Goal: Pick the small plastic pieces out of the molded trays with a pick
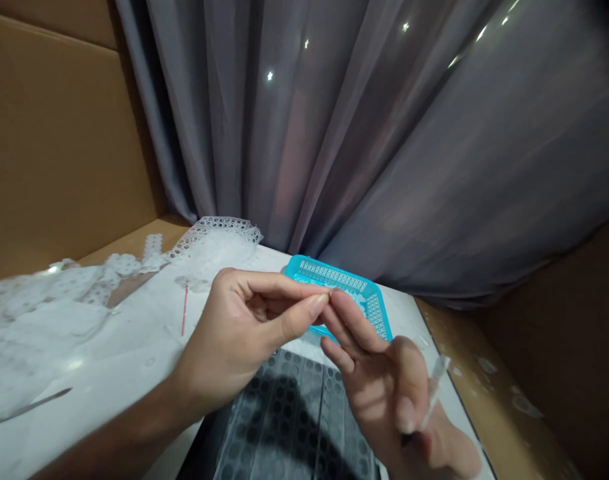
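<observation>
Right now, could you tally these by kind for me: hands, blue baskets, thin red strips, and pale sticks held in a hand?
Left hand and right hand: 2
Blue basket: 1
Thin red strip: 1
Pale stick, held in the right hand: 1
Total: 5

Matt cloth curtain (264, 133) at twelve o'clock; matt cardboard (59, 133) at ten; smooth plastic basket (375, 293), mid-dial; smooth plastic sheet (287, 420) at six.
</observation>
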Demonstrator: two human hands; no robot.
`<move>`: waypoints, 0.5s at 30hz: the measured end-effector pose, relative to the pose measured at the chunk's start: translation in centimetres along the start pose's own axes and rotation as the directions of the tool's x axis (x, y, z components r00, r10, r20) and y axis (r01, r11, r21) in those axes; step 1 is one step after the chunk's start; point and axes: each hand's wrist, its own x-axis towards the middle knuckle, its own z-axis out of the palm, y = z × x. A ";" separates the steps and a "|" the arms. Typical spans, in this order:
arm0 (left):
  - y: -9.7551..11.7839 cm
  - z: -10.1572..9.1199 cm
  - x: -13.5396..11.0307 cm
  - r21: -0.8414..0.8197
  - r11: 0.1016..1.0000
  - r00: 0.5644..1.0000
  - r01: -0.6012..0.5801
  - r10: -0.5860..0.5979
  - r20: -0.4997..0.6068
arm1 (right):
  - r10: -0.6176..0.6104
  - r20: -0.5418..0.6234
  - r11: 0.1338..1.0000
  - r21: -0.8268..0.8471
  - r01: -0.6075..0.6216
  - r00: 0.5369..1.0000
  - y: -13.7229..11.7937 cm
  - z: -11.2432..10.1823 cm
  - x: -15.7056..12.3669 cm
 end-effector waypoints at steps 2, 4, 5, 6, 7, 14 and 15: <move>0.0 0.0 0.0 0.000 1.000 1.000 -0.011 0.011 -0.002 | 0.022 -0.015 1.000 -0.015 -0.022 1.000 0.1 0.1 -0.1; -0.1 -0.1 0.1 0.018 1.000 1.000 -0.026 0.026 -0.009 | 0.016 -0.030 1.000 -0.022 -0.016 0.999 0.3 0.1 -0.3; -0.1 -0.1 0.1 0.030 0.999 0.999 -0.033 0.034 -0.010 | 0.009 -0.032 1.000 -0.025 -0.010 0.999 0.3 0.1 -0.4; -0.1 -0.1 0.1 0.041 0.998 0.999 -0.041 0.041 -0.008 | -0.003 -0.034 1.000 -0.024 0.002 0.999 0.4 0.1 -0.4; -0.1 -0.2 0.1 0.051 0.998 0.999 -0.046 0.046 -0.002 | -0.022 -0.036 1.000 -0.019 0.021 0.999 0.4 0.1 -0.4; 0.1 -0.6 -0.1 0.107 0.993 0.999 -0.047 0.047 0.008 | -0.048 -0.076 0.993 -0.114 0.039 0.996 0.3 0.2 -0.8; 0.1 -0.7 -0.1 0.118 0.992 0.999 -0.045 0.045 0.004 | -0.059 -0.070 0.989 -0.136 0.049 0.996 0.2 0.3 -0.7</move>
